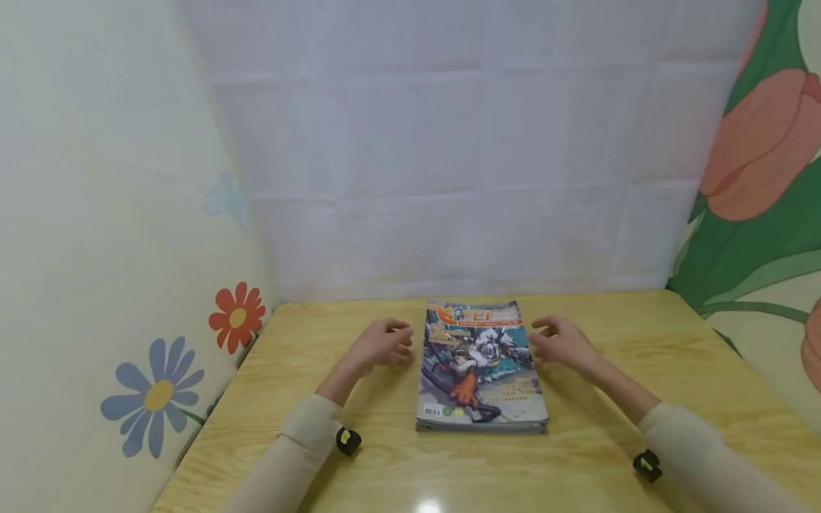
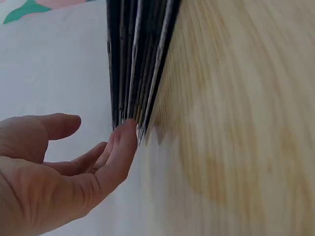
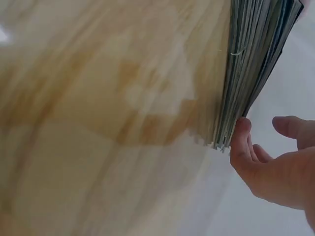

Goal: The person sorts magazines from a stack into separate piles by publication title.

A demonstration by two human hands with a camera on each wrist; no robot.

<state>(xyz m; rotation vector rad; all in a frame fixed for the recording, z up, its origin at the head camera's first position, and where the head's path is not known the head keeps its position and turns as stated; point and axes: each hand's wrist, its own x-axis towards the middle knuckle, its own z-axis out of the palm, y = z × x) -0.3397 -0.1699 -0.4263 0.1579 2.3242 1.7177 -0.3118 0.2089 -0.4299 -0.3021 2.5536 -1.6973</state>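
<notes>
Both hands, left hand (image 1: 385,345) and right hand (image 1: 559,345), flank the magazine stack (image 1: 479,367), fingers relaxed, grasping nothing.

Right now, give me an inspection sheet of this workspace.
Surface: wooden table, glossy, glare spot at the near edge.
Job's things: stack of magazines, flat, centred, cover up.
Clutter: nothing seen.
Hands: left hand at the stack's left edge, fingertip touching it in the left wrist view; right hand at the right edge, likewise touching. Neither grips.
Cables: nothing seen.
Surroundings: white sheet behind, flower-print cloth left, tulip-print cloth right.
</notes>
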